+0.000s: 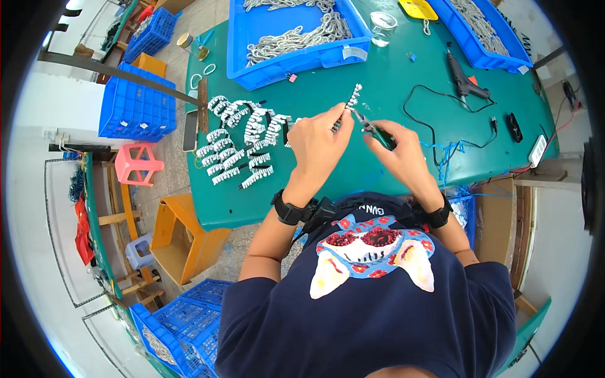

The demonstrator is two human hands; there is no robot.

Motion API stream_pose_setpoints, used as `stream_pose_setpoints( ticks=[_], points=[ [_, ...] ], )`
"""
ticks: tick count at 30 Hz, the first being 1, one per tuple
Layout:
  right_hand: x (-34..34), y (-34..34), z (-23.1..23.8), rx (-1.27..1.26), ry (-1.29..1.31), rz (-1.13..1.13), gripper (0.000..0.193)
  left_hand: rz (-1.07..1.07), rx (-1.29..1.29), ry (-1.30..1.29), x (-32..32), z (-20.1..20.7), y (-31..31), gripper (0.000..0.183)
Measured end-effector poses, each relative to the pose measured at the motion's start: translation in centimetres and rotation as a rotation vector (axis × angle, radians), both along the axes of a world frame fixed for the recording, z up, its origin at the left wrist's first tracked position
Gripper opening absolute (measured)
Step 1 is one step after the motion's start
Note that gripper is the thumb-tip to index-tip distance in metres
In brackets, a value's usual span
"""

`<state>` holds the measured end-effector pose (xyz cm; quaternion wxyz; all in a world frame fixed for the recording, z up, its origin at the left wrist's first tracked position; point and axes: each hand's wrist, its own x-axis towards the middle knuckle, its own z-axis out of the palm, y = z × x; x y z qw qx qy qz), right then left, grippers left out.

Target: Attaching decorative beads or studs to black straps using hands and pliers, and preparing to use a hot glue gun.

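Note:
Pinched between the fingers of my left hand (318,142) is a thin dark strip lined with small white pieces (355,96), its far end sticking up past the fingertips. My right hand (402,151) is wrapped round a small pair of pliers or cutters (382,137) with dark green handles. The tool's metal tip points at the strip just beside my left fingertips; whether it touches is too small to tell. Left of my hands, a heap of similar black-and-white strips (255,126) lies on the green table (353,170).
Blue bins (296,77) of grey rope-like or chain-like lengths line the far side. A clear plastic cup (382,30) and a yellow tray (418,9) stand near them. On the right lie a glue gun (463,79) and its black cord. A pink stool (137,165) stands on the floor left.

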<state>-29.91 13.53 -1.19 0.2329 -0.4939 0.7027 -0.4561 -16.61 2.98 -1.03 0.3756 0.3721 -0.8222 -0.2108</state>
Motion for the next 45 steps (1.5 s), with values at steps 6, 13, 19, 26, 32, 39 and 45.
stream_pose_setpoints(
  ticks=[6, 13, 19, 26, 32, 39, 45],
  points=[
    [0.0, -0.3, 0.5, 0.08, 0.007, -0.003, 0.035, 0.003, -0.244, -0.088, 0.0, 0.7, 0.4, 0.015],
    [0.2, -0.5, 0.7, 0.118, -0.044, 0.007, 0.034, 0.006, -0.342, -0.111, 0.0, 0.6, 0.5, 0.012],
    [0.1, -0.6, 0.3, 0.155, -0.061, 0.036, 0.033, -0.002, -0.433, -0.147, 0.1, -0.1, 0.4, 0.011],
    [0.2, -1.0, 0.8, 0.288, -0.018, 0.054, 0.034, -0.018, -0.524, -0.269, 0.1, -1.0, 0.1, 0.007],
    [0.3, -1.1, -0.2, 0.325, 0.024, 0.039, 0.033, -0.044, -0.548, -0.358, 0.2, -2.1, -0.1, 0.007],
    [0.1, -1.1, -1.5, 0.289, 0.012, 0.006, 0.03, -0.014, -0.147, -0.202, 0.5, -1.9, 0.0, 0.019],
    [0.0, -0.9, -2.1, 0.11, -0.101, -0.032, 0.026, -0.173, 0.629, -0.006, 1.3, -0.4, 0.0, 0.025]
  ],
)
